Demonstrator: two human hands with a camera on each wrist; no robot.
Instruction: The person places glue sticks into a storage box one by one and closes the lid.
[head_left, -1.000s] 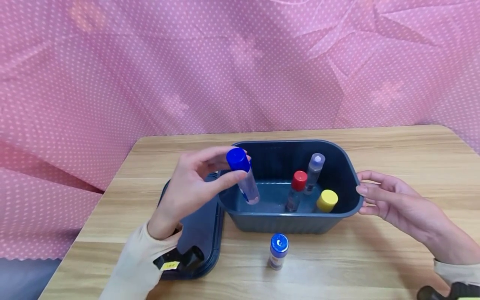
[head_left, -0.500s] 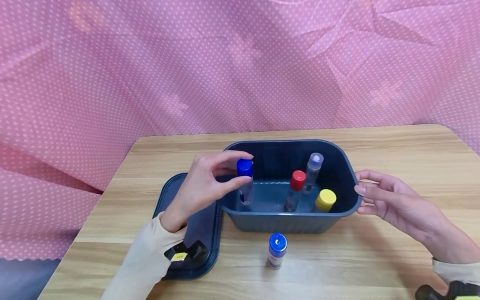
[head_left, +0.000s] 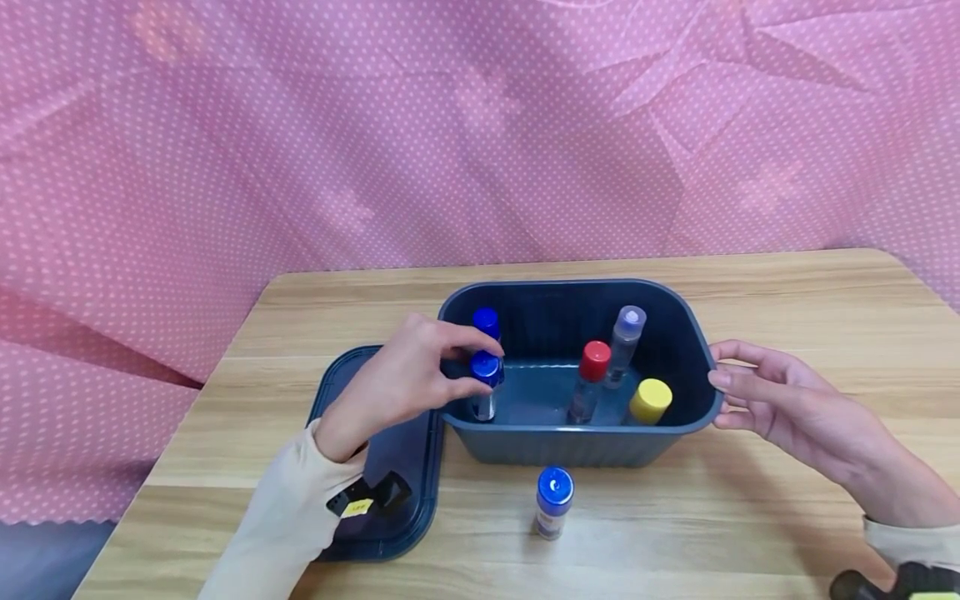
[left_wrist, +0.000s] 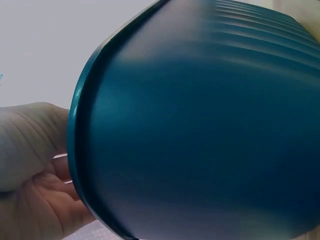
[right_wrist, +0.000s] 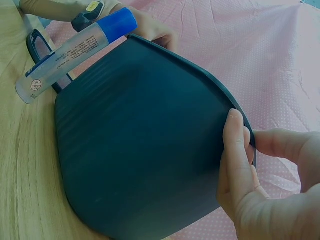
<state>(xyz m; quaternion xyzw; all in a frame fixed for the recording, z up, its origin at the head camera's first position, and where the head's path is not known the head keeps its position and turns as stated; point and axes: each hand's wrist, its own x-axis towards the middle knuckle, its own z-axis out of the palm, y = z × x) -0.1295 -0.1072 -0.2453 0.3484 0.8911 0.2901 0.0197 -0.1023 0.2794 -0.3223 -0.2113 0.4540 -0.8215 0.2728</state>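
Observation:
My left hand (head_left: pixel 408 379) reaches over the left rim of a dark blue plastic bin (head_left: pixel 555 446). Its thumb and index finger pinch the blue cap of a small clear bottle (head_left: pixel 486 407), low inside the bin's left end. Right behind stands another blue-capped bottle (head_left: pixel 486 321). In the left wrist view the bin's end wall (left_wrist: pixel 200 130) hides the fingertips. My right hand (head_left: pixel 787 408) holds the bin's right rim between thumb and fingers, as the right wrist view also shows. Toward the bin's right side stand red-capped (head_left: pixel 595 362), clear-capped (head_left: pixel 628 329) and yellow-capped bottles (head_left: pixel 651 402).
A labelled bottle with a blue cap (head_left: pixel 555 492) stands on the wooden table (head_left: pixel 645 550) in front of the bin. The dark blue lid (head_left: pixel 397 508) lies left of the bin, under my left forearm. A pink dotted cloth (head_left: pixel 480 150) hangs behind the table.
My left hand has lowered the blue-capped bottle into the bin's left end, toward the front wall. Another blue-capped bottle has come into sight behind it. The right hand keeps its place on the rim.

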